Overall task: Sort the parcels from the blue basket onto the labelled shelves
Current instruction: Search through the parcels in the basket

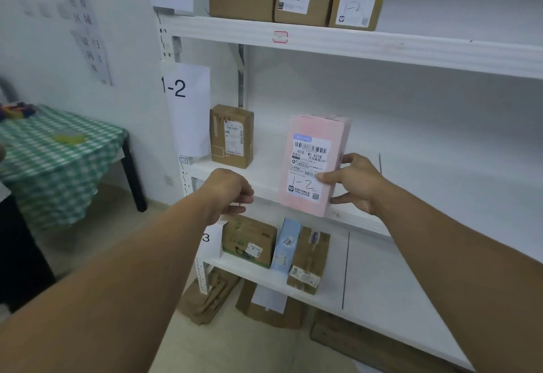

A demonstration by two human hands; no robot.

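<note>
The right hand (357, 184) grips the pink parcel (316, 164) upright, right of the 1-2 sign (188, 108) its marking matches; the left hand (232, 190) is curled, contents unclear.

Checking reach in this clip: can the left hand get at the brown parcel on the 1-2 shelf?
Probably yes: the left hand is at the shelf edge below the brown parcel, nothing between them; the pink parcel in the right hand stands clear to the side.

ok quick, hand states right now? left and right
Left hand: fingers curled; cannot tell whether it holds anything.
Right hand: grips the pink parcel, thumb on its label side.
</note>
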